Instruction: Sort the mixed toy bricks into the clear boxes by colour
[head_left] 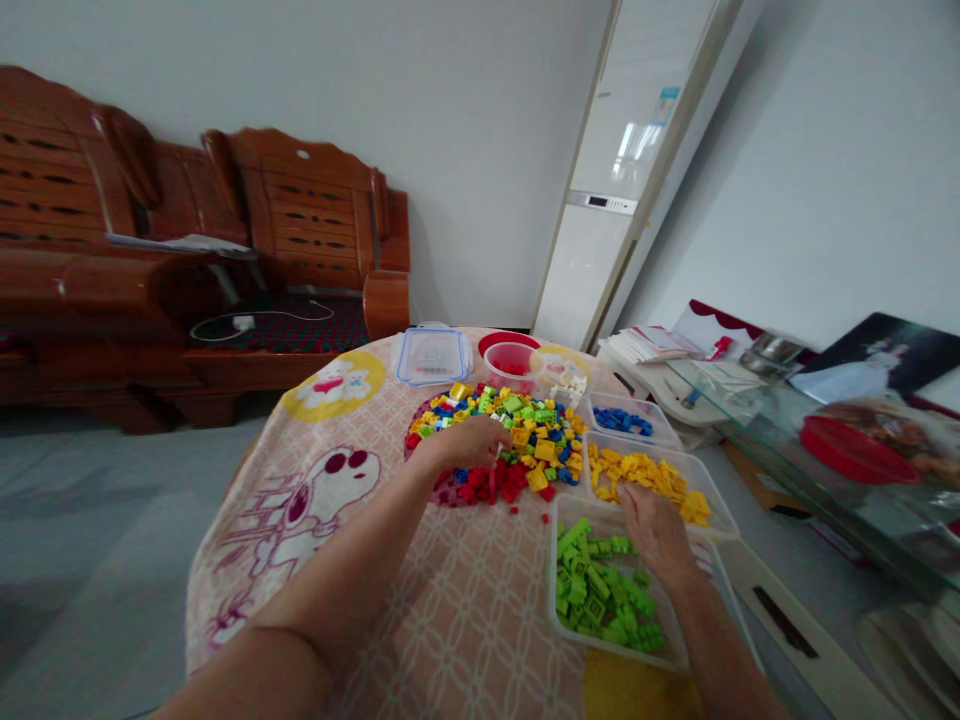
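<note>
My left hand is over a mixed pile of toy building bricks in red, yellow, blue, green and white. Its fingers are bent down and closed at the tips; what they pinch, if anything, I cannot make out. My right hand hangs over the near rim of the clear box of yellow bricks, beside the box of green bricks. Its fingers are drawn together and point toward the yellow bricks; anything in them is hidden. Behind, a smaller clear box holds blue bricks.
At the table's far side are a blue-rimmed clear lid, a round tub with red bricks, and white bricks. A patterned cloth covers the table. A cluttered glass-topped table stands right, wooden chairs at left.
</note>
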